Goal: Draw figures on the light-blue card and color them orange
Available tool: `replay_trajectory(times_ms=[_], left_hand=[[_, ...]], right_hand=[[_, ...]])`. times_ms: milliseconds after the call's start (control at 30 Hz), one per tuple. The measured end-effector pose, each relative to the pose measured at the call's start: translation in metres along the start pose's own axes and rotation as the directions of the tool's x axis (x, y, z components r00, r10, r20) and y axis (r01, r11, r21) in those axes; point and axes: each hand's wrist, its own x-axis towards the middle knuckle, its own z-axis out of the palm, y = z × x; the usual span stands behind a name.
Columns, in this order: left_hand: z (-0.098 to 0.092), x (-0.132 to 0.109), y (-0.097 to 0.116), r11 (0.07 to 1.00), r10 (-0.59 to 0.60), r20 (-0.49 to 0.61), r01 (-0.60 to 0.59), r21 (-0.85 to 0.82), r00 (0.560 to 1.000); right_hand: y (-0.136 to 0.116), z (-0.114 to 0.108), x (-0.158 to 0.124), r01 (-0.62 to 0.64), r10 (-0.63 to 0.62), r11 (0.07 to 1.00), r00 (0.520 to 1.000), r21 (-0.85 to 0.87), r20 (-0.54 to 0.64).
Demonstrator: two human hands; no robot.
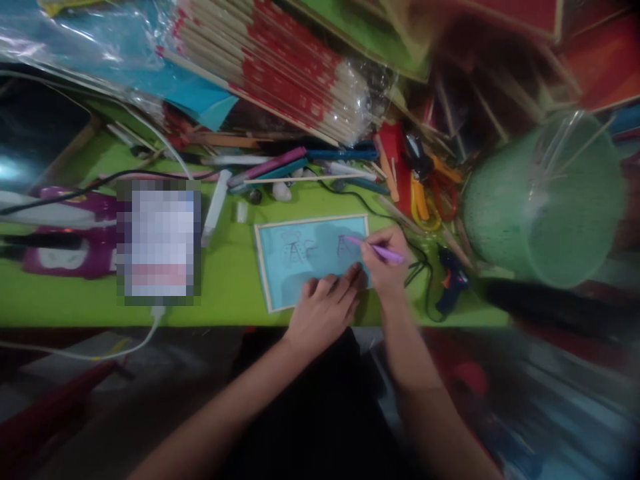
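A light blue board [280, 285] with a pale wooden frame lies on the green table. Dark letter-like marks are drawn on its left half, and an "A" shape stands on its right half. My right hand [387, 263] grips a purple pen [385, 253], whose tip is at the right-hand letter. Fingers stretched out, my left hand [325, 307] lies flat on the board's lower edge and holds nothing I can see.
A blurred-out device [159, 243] with a white cable sits at left. Several pens [275, 163], scissors [423, 200], a dark blue glue gun [450, 283] and a green bucket [530, 200] surround the board. Bundled wooden sticks [270, 67] lie behind. The table's front edge [225, 325] is close.
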Motion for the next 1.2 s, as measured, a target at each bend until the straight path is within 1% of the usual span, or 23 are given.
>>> replay_trajectory(times_ms=[133,267,333,433,533,567,633,733,833,967,1067,1200], left_hand=[[0.001,0.0,-0.001,1.0,-0.004,-0.022,0.004,0.007,1.0],[-0.001,0.002,0.0,1.0,-0.009,-0.021,0.008,-0.024,1.0],[-0.006,0.001,0.001,0.997,-0.011,-0.035,0.009,-0.074,0.999],[-0.018,-0.007,-0.003,0.983,-0.035,-0.117,0.013,-0.182,0.993],[-0.03,-0.025,-0.019,0.968,-0.135,-0.201,0.086,-0.236,0.97],[-0.032,-0.032,-0.028,0.966,-0.166,-0.24,0.109,-0.233,0.957],[-0.035,-0.044,-0.049,0.964,-0.245,-0.303,0.198,-0.178,0.921],[-0.033,-0.054,-0.075,0.96,-0.278,-0.323,0.25,-0.125,0.905],[-0.027,-0.056,-0.087,0.971,-0.24,-0.339,0.229,-0.072,0.91],[-0.019,-0.055,-0.087,0.968,-0.237,-0.363,0.249,-0.013,0.901],[-0.015,-0.056,-0.086,0.965,-0.252,-0.362,0.259,-0.031,0.897],[-0.014,-0.056,-0.086,0.967,-0.241,-0.382,0.253,-0.019,0.892]], right_hand=[[0.0,0.0,0.001,0.034,-0.031,0.998,0.998,0.05,-0.055],[0.0,-0.001,0.002,0.011,-0.008,0.999,0.998,0.047,-0.064],[0.001,-0.001,0.002,0.003,-0.001,0.999,0.998,0.049,-0.057],[0.001,-0.001,0.0,0.003,0.0,0.997,0.999,0.073,-0.041],[0.001,-0.001,-0.001,-0.01,0.011,0.997,1.0,0.077,-0.009],[0.001,-0.001,-0.001,-0.015,0.015,0.997,1.0,0.074,0.0],[0.0,0.0,-0.001,-0.018,0.018,0.997,1.0,0.073,0.01],[-0.001,0.001,-0.001,-0.02,0.02,0.997,1.0,0.079,0.003],[0.0,0.001,-0.001,-0.012,0.012,0.996,1.0,0.091,0.0],[0.002,0.0,-0.001,-0.009,0.008,0.996,1.0,0.094,0.009],[0.003,0.0,-0.002,-0.013,0.013,0.996,1.0,0.083,0.011],[0.002,0.001,-0.002,-0.01,0.01,0.998,1.0,0.066,0.004]])
